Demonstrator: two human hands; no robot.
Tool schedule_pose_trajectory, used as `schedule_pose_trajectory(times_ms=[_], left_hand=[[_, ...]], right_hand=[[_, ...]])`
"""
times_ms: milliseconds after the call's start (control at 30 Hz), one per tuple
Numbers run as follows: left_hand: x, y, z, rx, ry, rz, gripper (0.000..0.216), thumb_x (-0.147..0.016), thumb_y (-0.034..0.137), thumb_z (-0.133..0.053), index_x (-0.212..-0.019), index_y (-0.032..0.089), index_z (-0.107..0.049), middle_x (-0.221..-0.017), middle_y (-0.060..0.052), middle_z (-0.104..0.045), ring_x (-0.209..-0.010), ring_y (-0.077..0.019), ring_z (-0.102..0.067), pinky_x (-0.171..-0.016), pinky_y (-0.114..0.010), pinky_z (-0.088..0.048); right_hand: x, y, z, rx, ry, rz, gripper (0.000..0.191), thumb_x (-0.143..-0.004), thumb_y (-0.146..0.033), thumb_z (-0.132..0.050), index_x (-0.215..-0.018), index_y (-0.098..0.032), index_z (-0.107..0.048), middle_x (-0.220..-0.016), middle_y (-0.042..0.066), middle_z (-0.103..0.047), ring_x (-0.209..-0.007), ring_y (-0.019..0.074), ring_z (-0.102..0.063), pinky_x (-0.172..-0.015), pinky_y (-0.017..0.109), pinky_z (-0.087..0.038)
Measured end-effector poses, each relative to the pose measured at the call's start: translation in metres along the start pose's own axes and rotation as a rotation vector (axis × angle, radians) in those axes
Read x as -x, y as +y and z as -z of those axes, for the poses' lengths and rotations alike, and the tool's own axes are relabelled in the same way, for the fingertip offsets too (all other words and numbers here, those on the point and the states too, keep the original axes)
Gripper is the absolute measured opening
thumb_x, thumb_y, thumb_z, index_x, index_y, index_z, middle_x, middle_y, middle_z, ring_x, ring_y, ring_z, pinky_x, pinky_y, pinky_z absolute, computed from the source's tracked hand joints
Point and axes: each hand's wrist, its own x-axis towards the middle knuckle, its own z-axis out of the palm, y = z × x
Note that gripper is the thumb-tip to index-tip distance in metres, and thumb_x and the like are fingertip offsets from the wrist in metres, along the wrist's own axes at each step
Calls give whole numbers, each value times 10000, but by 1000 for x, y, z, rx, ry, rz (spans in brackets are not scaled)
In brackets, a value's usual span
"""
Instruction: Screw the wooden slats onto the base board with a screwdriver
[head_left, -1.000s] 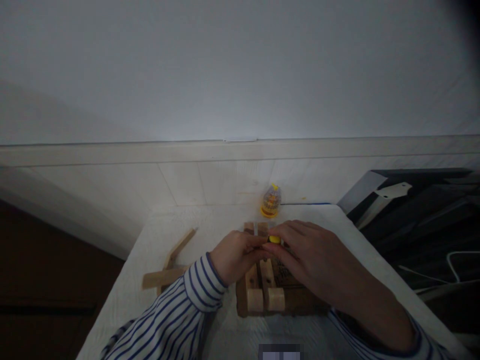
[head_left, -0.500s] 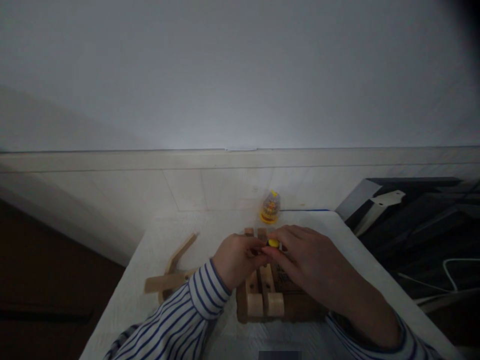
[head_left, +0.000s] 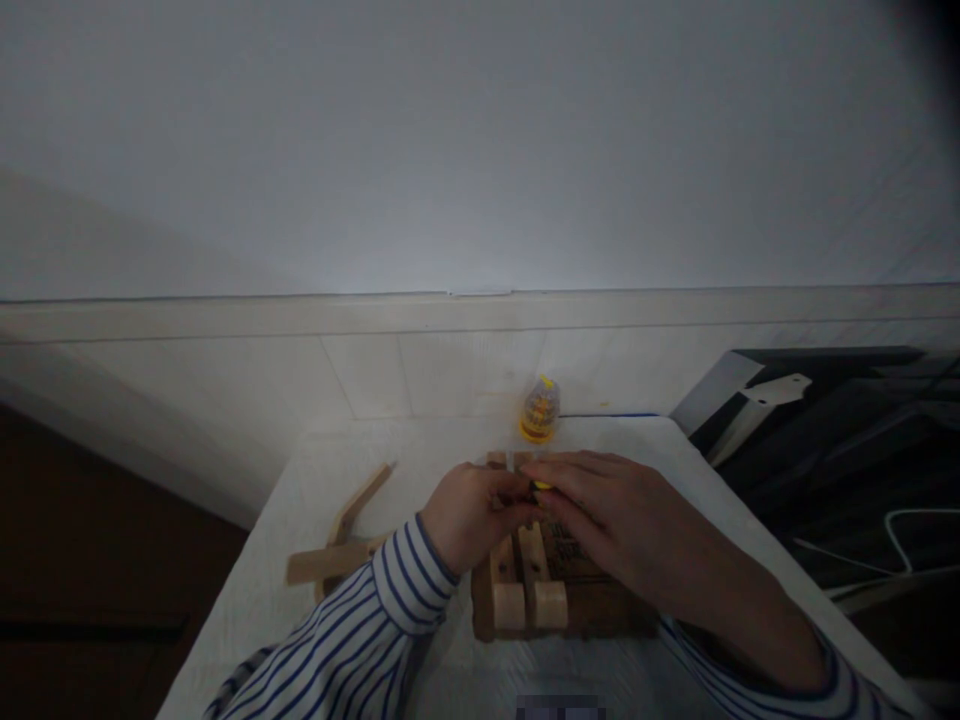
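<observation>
My right hand (head_left: 611, 510) is closed round a small yellow-and-black screwdriver (head_left: 541, 486); only a bit of its yellow handle shows between thumb and fingers. Facing it, my left hand (head_left: 472, 515) is pinched at the tool's front end, and what its fingertips hold is hidden. Both hands are above two light wooden strips (head_left: 534, 562) with holes and rounded blocks (head_left: 551, 605) at their near ends. These lie on a brown wooden board (head_left: 592, 612) with dark lettering, partly covered by my right hand.
Left of my left sleeve lie joined wooden pieces (head_left: 322, 565), one strip angled away. A clear beehive-shaped case (head_left: 540, 412) with a yellow base stands at the back of the white table (head_left: 442, 440), near the wall. Dark panels and a metal bracket (head_left: 776, 390) stand at the right.
My right fingers have shifted slightly left and closed further over the screwdriver, so less yellow shows. My left hand stays nearly in place. The view has tilted slightly.
</observation>
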Motion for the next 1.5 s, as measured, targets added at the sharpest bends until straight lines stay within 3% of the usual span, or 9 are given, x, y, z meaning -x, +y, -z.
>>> schedule_pose_trajectory(times_ms=[567, 1233, 1500], left_hand=[[-1, -2, 2, 68, -83, -8, 176, -801, 306, -552, -847, 193, -679, -672, 10, -647, -609, -108, -558, -576, -172, -383], [-2, -9, 6, 65, -147, -140, 192, -834, 265, -510, -866, 161, -668, -710, -2, -659, -631, -105, -576, -573, -164, -380], [1, -2, 5, -29, -33, -52, 182, -769, 324, -586, -860, 189, -666, -705, -6, -670, -618, -121, -594, -581, -186, -402]], right_hand=[[-2, -3, -2, 111, 13, -22, 213, -832, -192, -434, -983, -165, -583, -961, 75, -647, -822, 196, -604, -719, 369, -487], [-3, -13, -4, 229, -3, -48, 169, -847, -246, -423, -875, -162, -568, -808, 72, -629, -713, 194, -584, -634, 347, -457], [-3, -8, -6, 186, -26, -63, 90, -837, -228, -453, -861, -187, -529, -822, 45, -603, -744, 191, -564, -663, 349, -441]])
